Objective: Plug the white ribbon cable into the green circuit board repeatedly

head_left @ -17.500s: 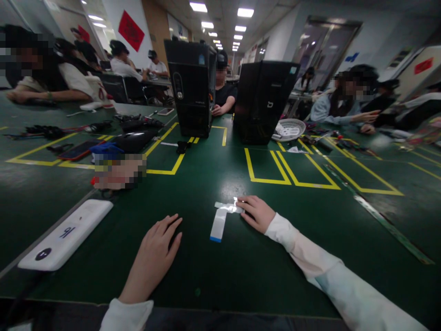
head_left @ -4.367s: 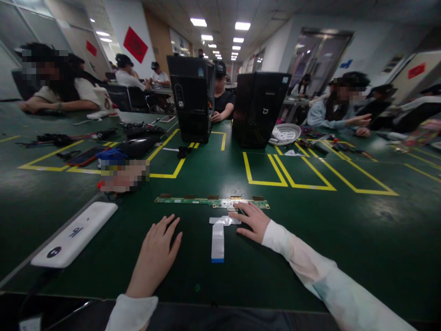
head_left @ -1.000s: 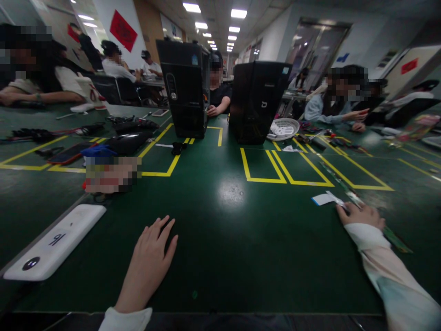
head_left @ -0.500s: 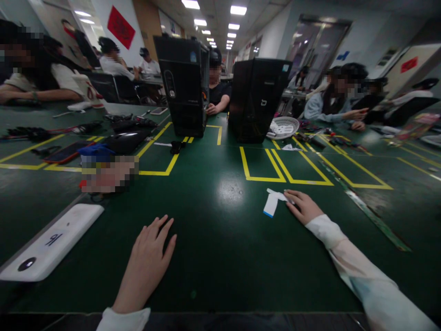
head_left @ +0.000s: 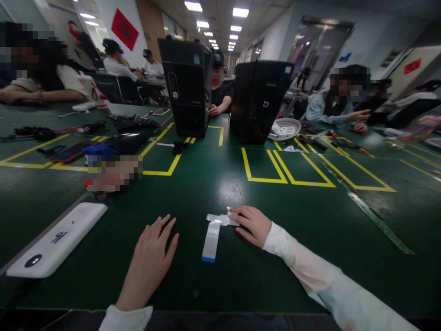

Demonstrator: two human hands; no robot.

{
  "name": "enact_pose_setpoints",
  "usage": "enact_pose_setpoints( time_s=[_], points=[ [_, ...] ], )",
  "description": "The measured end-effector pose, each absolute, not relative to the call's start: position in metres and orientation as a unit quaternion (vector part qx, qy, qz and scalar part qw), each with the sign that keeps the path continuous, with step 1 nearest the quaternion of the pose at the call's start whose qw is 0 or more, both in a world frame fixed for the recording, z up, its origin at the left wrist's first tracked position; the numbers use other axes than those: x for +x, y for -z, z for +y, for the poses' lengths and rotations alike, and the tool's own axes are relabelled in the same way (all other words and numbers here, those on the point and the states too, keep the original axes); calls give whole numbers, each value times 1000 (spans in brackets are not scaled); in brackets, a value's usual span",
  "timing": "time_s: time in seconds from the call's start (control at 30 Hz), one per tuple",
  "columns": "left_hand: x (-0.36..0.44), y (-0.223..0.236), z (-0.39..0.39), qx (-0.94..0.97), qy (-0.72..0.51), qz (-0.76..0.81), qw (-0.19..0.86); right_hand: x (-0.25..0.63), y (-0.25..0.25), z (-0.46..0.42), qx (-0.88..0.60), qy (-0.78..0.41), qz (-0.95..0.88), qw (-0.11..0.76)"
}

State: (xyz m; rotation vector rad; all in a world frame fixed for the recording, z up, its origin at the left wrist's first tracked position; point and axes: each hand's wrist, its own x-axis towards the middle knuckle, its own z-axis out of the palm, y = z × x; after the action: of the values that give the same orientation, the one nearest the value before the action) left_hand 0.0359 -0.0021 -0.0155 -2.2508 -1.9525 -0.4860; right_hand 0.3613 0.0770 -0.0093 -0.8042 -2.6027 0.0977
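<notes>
Electronics workshop in an open office-style room. Green table [head_left: 193, 292] marked with yellow tape [head_left: 268, 180]; on the table, two black computer towers [head_left: 184, 87] and loose cables [head_left: 37, 133]. Seated people [head_left: 315, 108] around the table; past it, double door [head_left: 322, 55]; above, rows of ceiling lights [head_left: 240, 12].

The white cable [head_left: 211, 240] has been brought leftward by the right hand [head_left: 254, 225]; the green strip [head_left: 375, 218] was moved right.

White ribbon cable [head_left: 211, 240], blue-ended, bent, on green table [head_left: 275, 285]
</notes>
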Motion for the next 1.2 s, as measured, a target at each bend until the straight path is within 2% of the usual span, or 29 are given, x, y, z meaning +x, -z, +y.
enact_pose_setpoints(
  time_s=[0.23, 0.67, 0.9, 1.03, 1.2],
  points=[
    [35, 18, -2, -747, 161, -641, 70, 329, -6, 54, -250, -75, -953, 155],
    [34, 18, -1, -746, 149, -646, 68, 328, -13, 51, -244, -124, -956, 105],
    [34, 18, -2, -744, 150, -647, 67, 335, -1, 56, -249, -89, -950, 166],
    [36, 15, -2, -741, 152, -651, 62, 370, 13, 85, -363, 6, -910, 199],
    [37, 15, -2, -740, 158, -650, 64, 463, 15, 132, -687, 95, -709, 131]
  ],
)
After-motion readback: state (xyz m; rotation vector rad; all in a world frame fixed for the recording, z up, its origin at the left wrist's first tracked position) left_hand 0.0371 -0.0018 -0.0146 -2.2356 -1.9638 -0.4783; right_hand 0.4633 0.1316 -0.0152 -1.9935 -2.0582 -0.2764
